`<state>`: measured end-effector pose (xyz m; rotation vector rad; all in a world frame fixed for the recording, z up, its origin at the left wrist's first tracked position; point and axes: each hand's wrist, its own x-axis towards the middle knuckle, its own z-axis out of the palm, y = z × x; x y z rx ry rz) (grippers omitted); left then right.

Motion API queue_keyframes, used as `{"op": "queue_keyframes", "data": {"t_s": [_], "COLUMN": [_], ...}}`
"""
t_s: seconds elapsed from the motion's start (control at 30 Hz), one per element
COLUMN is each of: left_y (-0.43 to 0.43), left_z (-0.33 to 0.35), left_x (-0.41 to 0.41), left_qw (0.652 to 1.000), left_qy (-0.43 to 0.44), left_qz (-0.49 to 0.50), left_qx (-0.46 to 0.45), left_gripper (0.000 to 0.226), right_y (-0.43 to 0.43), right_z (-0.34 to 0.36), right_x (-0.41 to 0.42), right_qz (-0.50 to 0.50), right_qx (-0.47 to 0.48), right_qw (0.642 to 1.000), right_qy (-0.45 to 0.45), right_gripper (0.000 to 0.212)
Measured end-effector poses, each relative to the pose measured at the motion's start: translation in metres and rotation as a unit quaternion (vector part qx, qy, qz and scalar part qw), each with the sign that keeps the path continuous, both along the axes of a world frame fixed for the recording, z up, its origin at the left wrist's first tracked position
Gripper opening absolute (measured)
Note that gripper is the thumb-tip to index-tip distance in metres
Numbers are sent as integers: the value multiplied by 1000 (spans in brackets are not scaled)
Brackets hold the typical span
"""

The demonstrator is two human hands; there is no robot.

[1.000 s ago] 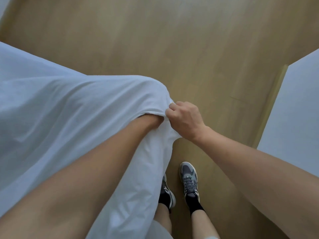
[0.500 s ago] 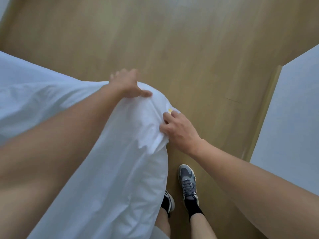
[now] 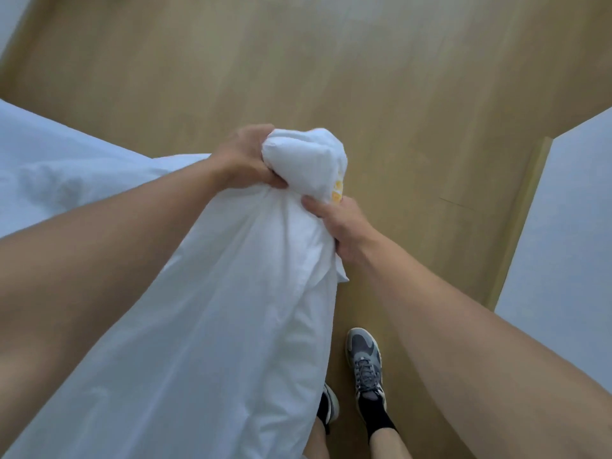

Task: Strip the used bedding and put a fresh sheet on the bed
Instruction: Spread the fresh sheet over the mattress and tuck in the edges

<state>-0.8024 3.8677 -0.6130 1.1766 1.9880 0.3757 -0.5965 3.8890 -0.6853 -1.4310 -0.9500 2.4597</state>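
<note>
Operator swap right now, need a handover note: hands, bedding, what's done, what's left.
Left hand grips the bunched end of the white bedding.
Right hand grips the fabric just below, beside a yellow tag.
The bunched end is held up over the wood floor; the rest runs down and left, next to the bed.
Done: one end gathered and lifted.
Left: pull the rest clear, then fit a fresh sheet; none in view.

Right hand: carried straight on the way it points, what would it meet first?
The bunched white sheet, which the right hand is gripping. Past that bunch the left hand, also gripping it, looks next in line, though depth is unclear.
</note>
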Motion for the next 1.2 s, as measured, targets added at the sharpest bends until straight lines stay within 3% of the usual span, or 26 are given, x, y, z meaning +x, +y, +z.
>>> {"op": "queue_keyframes", "data": {"t_s": [0.07, 0.17, 0.23, 0.3, 0.37, 0.43, 0.47, 0.53, 0.6, 0.63, 0.7, 0.8, 0.9, 0.97, 1.03, 1.1, 1.17, 1.2], "left_y": [-4, -20, -32, -37, -39, -43, -48, -62, -86, -102, -137, -196, -248, -282, -302, -309, -321, -329], "left_z": [-3, 3, 6, -5, -17, -25, -25, -23, -23, -27, -32, -37, -38, -42, -38, -24, -14, -13], "left_x": [-9, -48, -68, -65, -53, -49, -51, -51, -39, -26, 8, 61, 111, 150, 159, 126, 80, 66], "left_qw": [998, 959, 925, 926, 930, 932, 940, 958, 950, 942, 936, 939, 953, 953, 952, 949, 921, 912], "left_qy": [55, -32, 35, 187, 298, 339, 325, 258, 240, 258, 307, 323, 261, 263, 263, 299, 337, 306], "left_qz": [-10, -91, -102, -137, -128, -103, -85, -68, -99, -102, -63, 10, 52, -2, -56, 15, 161, 205], "left_qx": [-8, -265, -365, -297, -170, -78, -62, -102, -176, -187, -163, -115, -142, -152, -145, -95, -112, -183], "left_gripper": [60, 75, 75, 62, 54, 59, 69, 102, 142, 148, 139, 110, 106, 115, 121, 115, 116, 124], "right_y": [0, -4, -10, -15, -24, -36, -42, -48, -48, -49, -56, -75, -92, -94, -89, -85, -91, -99], "right_z": [-9, -27, -32, -27, -19, -12, -9, -9, -9, -10, -7, -3, 0, 0, 1, 5, 14, 21], "right_x": [-12, -4, 5, 9, 12, 18, 20, 23, 23, 24, 30, 53, 77, 80, 75, 63, 51, 45], "right_qz": [-55, -71, -66, -83, -73, 3, 24, -11, -59, -68, -65, 28, 40, -19, -38, -19, 11, 24], "right_qx": [121, 206, 195, 130, -15, -77, -60, 41, 130, 144, 102, -56, -85, -1, 72, 104, 245, 369], "right_qw": [988, 961, 959, 974, 994, 997, 998, 996, 972, 963, 967, 991, 995, 996, 979, 956, 881, 824], "right_qy": [-78, -173, -192, -167, -83, -10, -2, -81, -187, -220, -223, -121, -33, -86, -185, -273, -405, -430], "right_gripper": [11, 7, 11, 2, 34, 59, 59, 43, 27, 28, 43, 74, 59, 44, 42, 63, 78, 76]}}
